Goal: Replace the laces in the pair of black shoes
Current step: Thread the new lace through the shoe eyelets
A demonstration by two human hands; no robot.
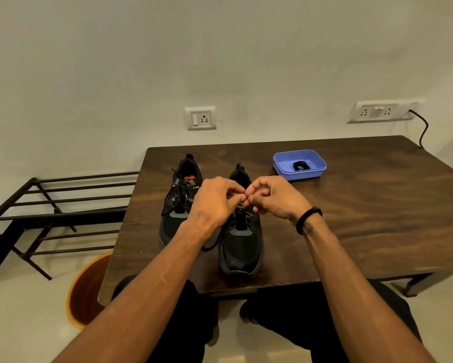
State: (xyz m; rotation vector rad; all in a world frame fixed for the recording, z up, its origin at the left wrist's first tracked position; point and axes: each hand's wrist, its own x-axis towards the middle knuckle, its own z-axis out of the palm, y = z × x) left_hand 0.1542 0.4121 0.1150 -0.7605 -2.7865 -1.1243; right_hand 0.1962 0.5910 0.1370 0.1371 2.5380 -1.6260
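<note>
Table [351, 205] of dark wood fills the middle of the view, pushed against a pale wall. At nine o'clock stands a black metal rack [50, 205], and at seven o'clock, on the floor by the table's corner, an orange bin [86, 292]. Two black shoes sit on the table with toes toward the person. The left shoe [179, 203], at about eleven o'clock from the hands, has an orange lining and loose black laces across its tongue; small white writing shows on its side but is too small to read. The right shoe [242, 244] lies just beside it, at six o'clock under the hands. A purple tray [298, 165] rests at one o'clock, well apart from the shoes, with a coiled black lace [301, 166] inside. The left hand [215, 203] and right hand [275, 197] meet above the right shoe's upper eyelets, fingers curled, each pinching the shoe's lace [239, 206] at its tip. A black wristband [308, 218] circles the right wrist. Two wall sockets [200, 118] sit at twelve and two o'clock.
</note>
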